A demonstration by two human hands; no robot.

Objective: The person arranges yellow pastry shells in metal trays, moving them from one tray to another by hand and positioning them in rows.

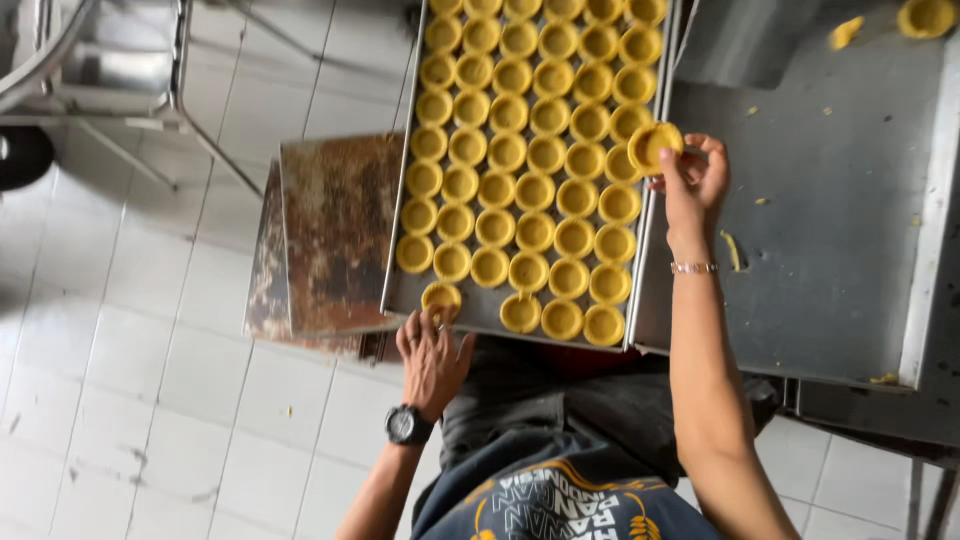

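Pinching a round yellow pastry shell (655,146) between fingertips and thumb, the right hand (695,185) hovers over the right rim of the baking tray (480,310), its fingers closed on the shell's fluted edge; a thin beaded bracelet (693,267) circles the wrist. The left hand (432,355), with a dark round wristwatch (407,424), sits at the tray's near edge, its fingers curled onto another shell (441,297) at the near left corner, though whether they grip it or only touch it cannot be told.

Rows of matching dough cups (535,150), small, shallow and matte yellow, fill the flat metal tray almost entirely. It rests partly on a dull grey steel desk (830,230) at right, which is dotted with yellow crumbs; one more shell (926,16) lies at its far right corner. Left of the tray, a stack of rusty, stained trays (335,235) sits above the pale tiled floor (130,350).
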